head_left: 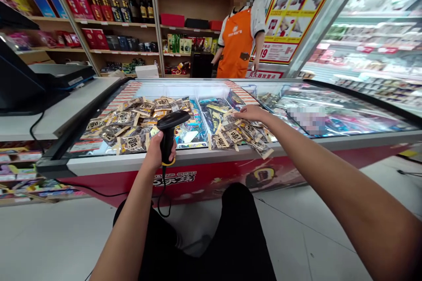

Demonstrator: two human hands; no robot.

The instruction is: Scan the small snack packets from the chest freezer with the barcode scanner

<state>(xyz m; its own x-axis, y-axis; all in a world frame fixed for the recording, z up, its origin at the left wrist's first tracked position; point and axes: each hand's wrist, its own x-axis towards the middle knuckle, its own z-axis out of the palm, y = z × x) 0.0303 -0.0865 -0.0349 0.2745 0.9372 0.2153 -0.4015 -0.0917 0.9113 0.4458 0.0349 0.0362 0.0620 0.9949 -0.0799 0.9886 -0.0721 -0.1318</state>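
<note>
My left hand (153, 151) is wrapped round the grip of a black barcode scanner (173, 119), which stands upright over the front edge of a chest freezer. A curly black cable hangs from its base. On the glass top, left of the scanner, lies a large heap of small snack packets (127, 118) with brown-and-cream wrappers. A smaller pile of the same packets (234, 134) lies to the right. Over the back of that smaller pile, my right hand (252, 113) has its fingertips closed on a snack packet (230, 117), partly hidden by the fingers.
Under me is the chest freezer (108, 169), with frozen goods beneath its glass. A counter (82, 103) with a dark terminal (20, 83) stands left. A person in an orange apron (235, 39) stands behind the freezer, before stocked shelves (115, 22). A refrigerated display (372, 48) is right.
</note>
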